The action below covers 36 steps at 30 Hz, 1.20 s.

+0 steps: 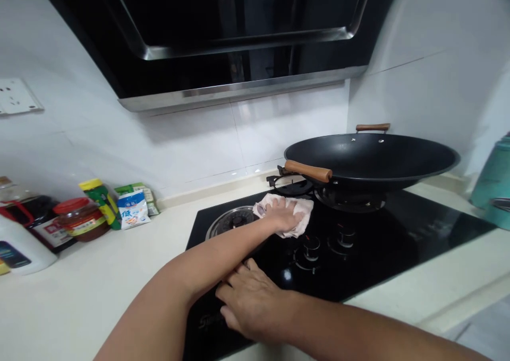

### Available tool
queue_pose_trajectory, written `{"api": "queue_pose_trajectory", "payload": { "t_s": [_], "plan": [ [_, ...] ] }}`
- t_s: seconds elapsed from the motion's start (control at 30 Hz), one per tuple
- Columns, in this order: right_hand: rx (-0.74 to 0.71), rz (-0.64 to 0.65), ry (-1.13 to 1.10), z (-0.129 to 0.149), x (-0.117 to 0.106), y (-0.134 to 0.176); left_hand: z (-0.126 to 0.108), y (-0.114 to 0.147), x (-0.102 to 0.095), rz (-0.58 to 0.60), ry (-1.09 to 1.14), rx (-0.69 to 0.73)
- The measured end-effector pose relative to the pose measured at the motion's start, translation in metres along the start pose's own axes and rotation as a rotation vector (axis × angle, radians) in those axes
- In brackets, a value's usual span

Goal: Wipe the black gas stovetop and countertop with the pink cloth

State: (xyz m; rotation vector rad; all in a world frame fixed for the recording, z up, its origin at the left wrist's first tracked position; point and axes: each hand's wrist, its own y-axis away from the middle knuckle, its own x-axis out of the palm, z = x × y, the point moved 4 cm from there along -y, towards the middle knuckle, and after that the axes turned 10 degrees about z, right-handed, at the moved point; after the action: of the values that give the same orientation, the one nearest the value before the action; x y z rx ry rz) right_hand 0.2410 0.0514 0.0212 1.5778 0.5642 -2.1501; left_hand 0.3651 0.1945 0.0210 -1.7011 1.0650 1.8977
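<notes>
My left hand (283,216) presses a pale pink cloth (300,228) against the black glass gas hob (378,255), just right of the left burner (235,218). The cloth spreads out around its fingers. Below the left forearm, my right hand (255,300) is over the front left part of the hob, fingers bent and apart, with no object visible in it. Its fingertips come close to the forearm; whether they touch it or the glass I cannot tell. Two control knobs (311,248) stand right of the cloth. A ring-shaped black pan support (292,185) lies tilted behind it.
A large black wok (370,156) with wooden handles sits on the right burner. A range hood (239,32) overhangs the hob. On the left counter stand a white bottle (26,247), a dark sauce bottle (48,220), a red-lidded jar (82,220) and seasoning packets (134,209). A teal container (494,183) is far right.
</notes>
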Motion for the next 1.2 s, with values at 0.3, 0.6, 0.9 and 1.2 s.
{"api": "queue_pose_trajectory", "payload": {
  "t_s": [0.3, 0.6, 0.9, 1.2],
  "plan": [
    [0.009, 0.055, -0.153, -0.008, 0.0, -0.004, -0.045, -0.015, -0.006, 0.02, -0.034, 0.245],
    [-0.064, 0.047, -0.228, -0.01, 0.004, -0.007, -0.056, -0.029, -0.004, -0.028, -0.033, 0.301],
    [-0.06, 0.0, -0.028, 0.002, 0.001, 0.026, -0.011, 0.035, 0.004, -0.09, -0.093, 0.278],
    [0.097, -0.5, -0.075, -0.021, -0.035, 0.177, -0.005, 0.092, 0.024, -0.158, -0.058, 0.23]
  ]
}}
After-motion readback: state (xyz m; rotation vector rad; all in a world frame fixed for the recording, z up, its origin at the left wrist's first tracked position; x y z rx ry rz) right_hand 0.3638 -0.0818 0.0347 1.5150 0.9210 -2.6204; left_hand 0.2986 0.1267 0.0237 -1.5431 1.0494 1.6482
